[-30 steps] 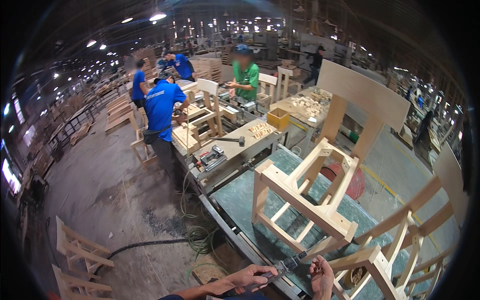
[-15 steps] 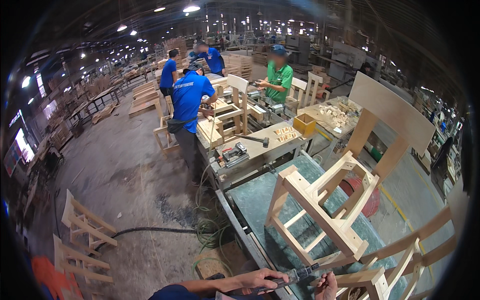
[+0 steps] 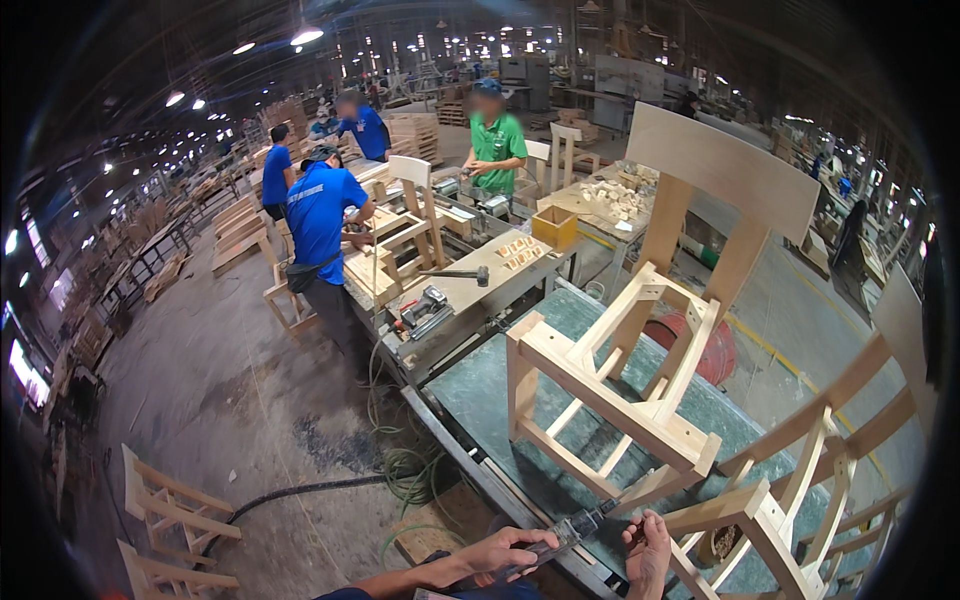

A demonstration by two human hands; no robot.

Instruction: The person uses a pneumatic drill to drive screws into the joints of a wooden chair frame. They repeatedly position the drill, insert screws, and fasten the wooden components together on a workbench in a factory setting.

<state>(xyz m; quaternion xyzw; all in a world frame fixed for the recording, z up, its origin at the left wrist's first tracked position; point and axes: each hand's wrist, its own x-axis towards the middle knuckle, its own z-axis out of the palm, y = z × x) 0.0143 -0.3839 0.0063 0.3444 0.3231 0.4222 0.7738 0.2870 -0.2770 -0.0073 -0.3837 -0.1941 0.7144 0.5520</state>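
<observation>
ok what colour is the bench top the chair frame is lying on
Dull green, worn and dusty; the bench top under the chair frame shows best in the head view.

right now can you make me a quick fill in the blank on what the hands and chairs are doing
1. The left hand holds a slim power tool whose tip points at the wooden ____ frame on the green-topped bench.
2. The right hand rests by the tool's tip, palm ____, holding nothing.
3. That frame lies tipped on its ____ rather than standing on its legs.
4. A hammer lies on the next bench, near a worker in a ____ shirt.

Missing words: chair; open; side; blue
</observation>
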